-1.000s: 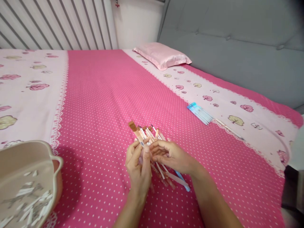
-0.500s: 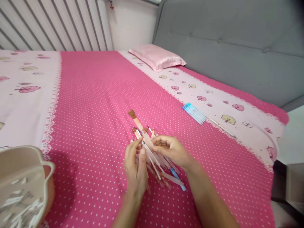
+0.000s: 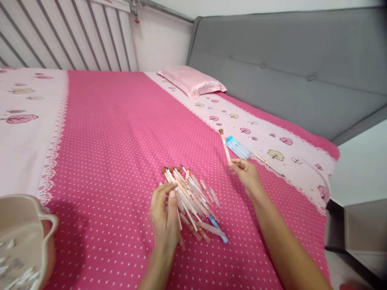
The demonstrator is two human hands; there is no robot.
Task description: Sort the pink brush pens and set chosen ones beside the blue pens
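Observation:
My right hand (image 3: 245,172) pinches the lower end of a peach pen with a brown top (image 3: 226,148), held up at a tilt right of the pile. A loose pile of pens and thin sticks (image 3: 193,201), white, pink and peach, lies on the bedspread. Several have brown tops, and one blue pen (image 3: 218,228) sticks out at the near right. Along the pile's left edge rests my left hand (image 3: 165,209), fingers curved and thumb apart; I cannot tell how firmly it touches the sticks. Beyond the right hand lies a row of light-blue pens (image 3: 238,148).
A thin whitish stick (image 3: 269,165) lies past the blue row. At the left stands a beige tub (image 3: 45,237) with small white pieces inside. The pink dotted bedspread (image 3: 115,141) carries a pink pillow (image 3: 192,79) near the grey headboard (image 3: 272,48).
My right hand has moved right, away from the pile, carrying a brown-topped peach pen. My left hand stays beside the pile. The view has shifted a little.

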